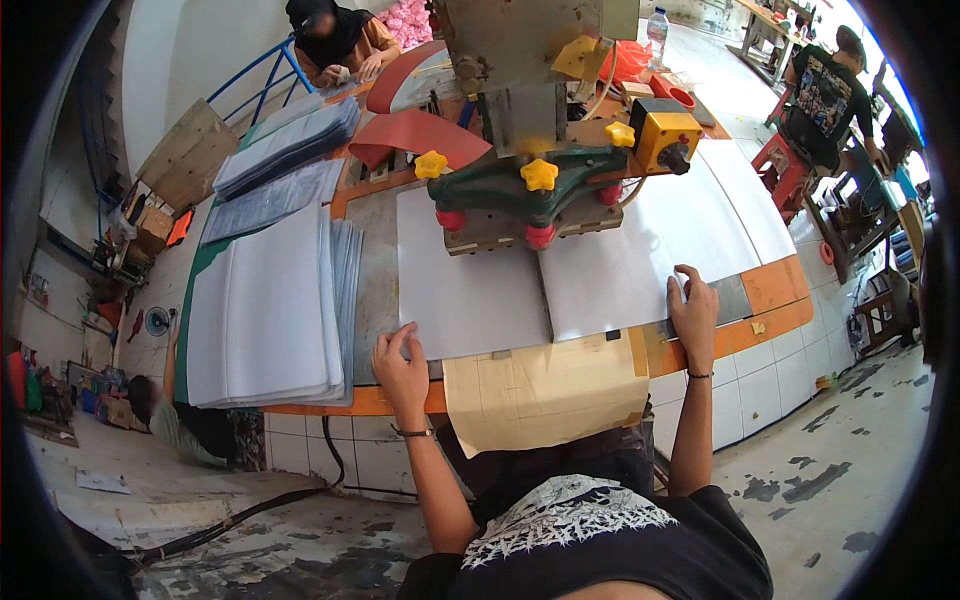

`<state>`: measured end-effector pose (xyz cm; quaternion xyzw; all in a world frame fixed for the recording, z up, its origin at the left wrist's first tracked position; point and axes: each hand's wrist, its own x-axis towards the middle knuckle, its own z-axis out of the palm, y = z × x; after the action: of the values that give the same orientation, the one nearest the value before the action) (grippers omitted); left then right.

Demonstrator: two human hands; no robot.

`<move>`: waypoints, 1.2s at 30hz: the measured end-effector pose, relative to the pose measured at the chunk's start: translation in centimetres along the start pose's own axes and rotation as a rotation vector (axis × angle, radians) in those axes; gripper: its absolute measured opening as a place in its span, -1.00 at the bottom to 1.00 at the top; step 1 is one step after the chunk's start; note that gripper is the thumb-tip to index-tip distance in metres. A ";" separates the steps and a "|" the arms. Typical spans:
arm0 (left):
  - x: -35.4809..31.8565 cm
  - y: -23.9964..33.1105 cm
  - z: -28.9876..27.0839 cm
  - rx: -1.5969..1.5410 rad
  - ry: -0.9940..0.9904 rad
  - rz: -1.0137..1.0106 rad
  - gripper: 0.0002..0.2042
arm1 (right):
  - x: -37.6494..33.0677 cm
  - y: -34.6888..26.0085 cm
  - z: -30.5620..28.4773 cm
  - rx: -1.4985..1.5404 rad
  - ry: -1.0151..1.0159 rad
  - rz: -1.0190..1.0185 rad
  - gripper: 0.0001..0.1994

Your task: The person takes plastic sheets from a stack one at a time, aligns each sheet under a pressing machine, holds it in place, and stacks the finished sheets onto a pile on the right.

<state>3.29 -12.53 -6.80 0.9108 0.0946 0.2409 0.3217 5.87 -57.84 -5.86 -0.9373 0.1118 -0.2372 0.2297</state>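
Note:
A wide pale sheet (470, 290), split by a dark line down its middle from a similar right half (605, 285), lies flat under a press head (535, 195). The head is green metal with yellow star knobs and red feet. At the sheet's front left corner rests my left hand (401, 378), its fingers bent and a little apart. My right hand (695, 318) touches the right half's edge, thumb and forefinger apart. Between them, a tan paper sheet (545, 395) hangs over the table's front edge. Contact under the fingertips is partly hidden.
Stacks of white sheets (265, 310) and clear plastic (270, 200) fill the table's left side. A yellow control box (667, 138) sits beside the press, with red strips (420, 140) behind. One person (335, 45) works at the far left; another (830, 105) sits far right.

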 end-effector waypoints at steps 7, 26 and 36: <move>0.1 -0.1 0.1 -0.007 0.009 0.026 -0.81 | 0.0 0.2 0.0 0.008 -0.019 -0.003 -0.75; 0.1 0.3 -0.2 0.034 0.020 0.036 -0.82 | 0.2 -0.2 -0.2 -0.015 -0.025 -0.005 -0.73; 0.0 0.2 0.0 0.003 0.005 0.003 -0.82 | 0.1 0.0 -0.2 0.007 0.017 -0.012 -0.74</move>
<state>3.25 -12.63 -6.69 0.9108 0.0946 0.2435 0.3199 5.83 -57.94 -5.67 -0.9350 0.1072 -0.2471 0.2307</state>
